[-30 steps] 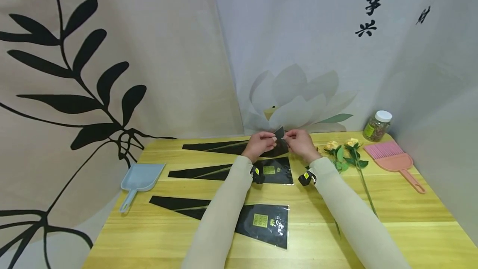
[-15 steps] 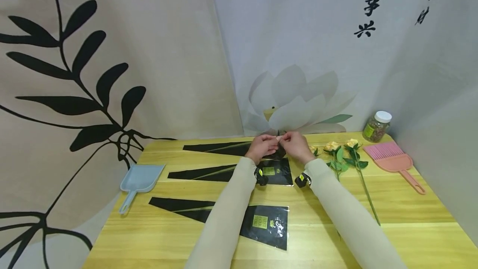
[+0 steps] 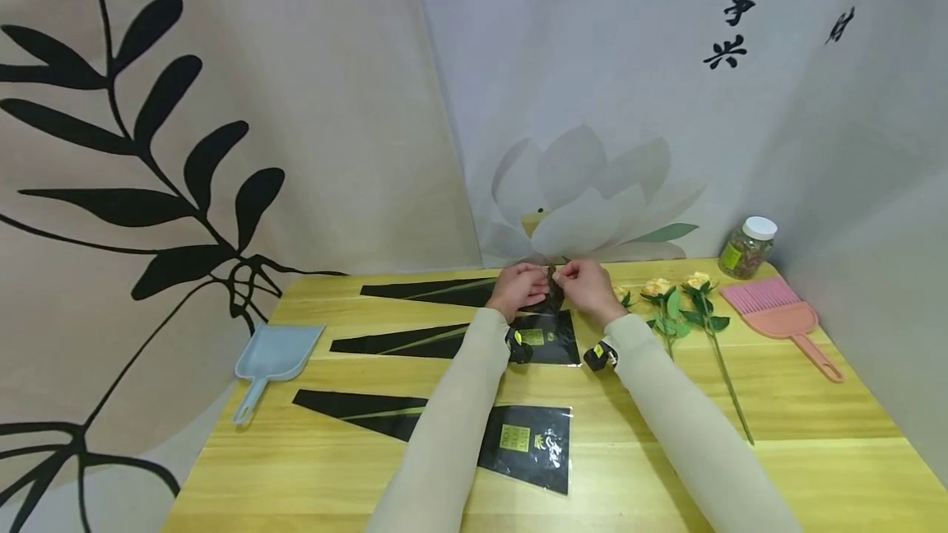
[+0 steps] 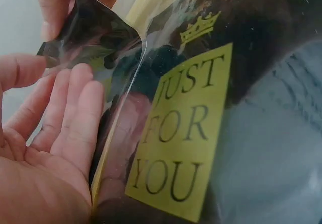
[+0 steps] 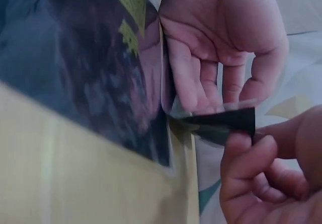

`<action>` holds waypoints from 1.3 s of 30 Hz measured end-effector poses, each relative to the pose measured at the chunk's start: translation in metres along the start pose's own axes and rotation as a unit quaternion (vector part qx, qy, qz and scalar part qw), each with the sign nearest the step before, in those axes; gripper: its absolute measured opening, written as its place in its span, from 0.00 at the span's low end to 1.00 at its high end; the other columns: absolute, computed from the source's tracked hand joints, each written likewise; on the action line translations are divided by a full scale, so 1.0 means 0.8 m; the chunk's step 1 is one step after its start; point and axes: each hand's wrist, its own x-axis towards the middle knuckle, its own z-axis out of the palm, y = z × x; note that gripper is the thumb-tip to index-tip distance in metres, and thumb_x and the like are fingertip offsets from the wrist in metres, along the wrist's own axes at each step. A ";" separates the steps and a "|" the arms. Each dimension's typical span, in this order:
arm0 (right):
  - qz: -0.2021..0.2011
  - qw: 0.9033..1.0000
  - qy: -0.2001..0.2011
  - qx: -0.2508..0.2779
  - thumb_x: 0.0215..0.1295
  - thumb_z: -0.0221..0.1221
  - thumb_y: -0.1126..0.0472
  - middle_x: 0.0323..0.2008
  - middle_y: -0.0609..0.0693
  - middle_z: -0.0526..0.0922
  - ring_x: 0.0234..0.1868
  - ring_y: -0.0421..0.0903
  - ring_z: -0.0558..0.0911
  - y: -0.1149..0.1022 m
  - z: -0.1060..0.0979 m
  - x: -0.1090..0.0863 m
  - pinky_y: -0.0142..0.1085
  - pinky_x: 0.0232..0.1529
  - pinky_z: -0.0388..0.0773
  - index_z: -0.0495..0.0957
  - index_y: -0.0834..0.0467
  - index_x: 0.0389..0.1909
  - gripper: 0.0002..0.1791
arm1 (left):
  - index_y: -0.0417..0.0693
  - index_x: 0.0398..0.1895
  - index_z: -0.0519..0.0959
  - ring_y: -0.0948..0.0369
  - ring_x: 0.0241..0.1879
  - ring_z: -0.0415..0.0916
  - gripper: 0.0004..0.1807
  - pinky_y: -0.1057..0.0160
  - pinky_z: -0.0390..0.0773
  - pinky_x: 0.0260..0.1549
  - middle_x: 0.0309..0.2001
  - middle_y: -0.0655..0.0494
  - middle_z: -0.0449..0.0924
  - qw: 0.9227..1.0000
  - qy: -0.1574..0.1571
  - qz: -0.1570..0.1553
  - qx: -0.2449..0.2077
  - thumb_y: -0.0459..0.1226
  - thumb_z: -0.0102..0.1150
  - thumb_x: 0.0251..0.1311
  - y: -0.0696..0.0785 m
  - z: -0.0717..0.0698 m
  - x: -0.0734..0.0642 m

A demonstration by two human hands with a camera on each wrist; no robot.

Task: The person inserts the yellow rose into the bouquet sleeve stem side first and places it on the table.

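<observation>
L hand [image 3: 520,289] & R hand [image 3: 587,289] moved closer, both pinching upper-mid bag [image 3: 448,293], corner up; 2 lower bags [image 3: 544,434] flat, roses [image 3: 657,289] outside at right.

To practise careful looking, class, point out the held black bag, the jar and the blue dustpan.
Black bag [image 5: 236,119]: right wrist view, the pinched dark part.
Jar [image 3: 746,254]: head view, body below the lid.
Blue dustpan [image 3: 278,351]: head view, the pan.
</observation>
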 end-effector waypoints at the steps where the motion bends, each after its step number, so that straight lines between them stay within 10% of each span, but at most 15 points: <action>1: 0.000 1.000 0.003 -0.005 0.77 0.61 0.56 0.34 0.54 0.85 0.32 0.49 0.81 0.000 -0.002 0.000 0.38 0.31 0.77 0.85 0.60 0.42 0.11 | 0.48 0.50 0.88 0.56 0.45 0.89 0.11 0.58 0.90 0.50 0.45 0.50 0.91 1.000 -0.001 0.000 0.002 0.38 0.64 0.69 0.000 0.000 0.000; 18: -0.054 0.982 0.000 -0.179 0.64 0.62 0.68 0.42 0.63 0.88 0.40 0.60 0.84 -0.002 -0.025 0.005 0.53 0.45 0.83 0.85 0.64 0.37 0.05 | 0.48 0.47 0.93 0.64 0.27 0.86 0.12 0.67 0.89 0.29 0.36 0.50 0.91 0.999 0.023 0.035 0.003 0.28 0.68 0.64 -0.016 -0.003 0.008; 39: -0.039 0.999 0.015 -0.017 0.77 0.62 0.56 0.42 0.63 0.90 0.35 0.58 0.91 0.017 -0.075 -0.034 0.36 0.27 0.83 0.83 0.62 0.52 0.13 | 0.48 0.45 0.93 0.64 0.37 0.90 0.10 0.65 0.90 0.39 0.38 0.53 0.93 0.994 0.010 0.054 0.091 0.36 0.76 0.61 -0.011 0.012 0.001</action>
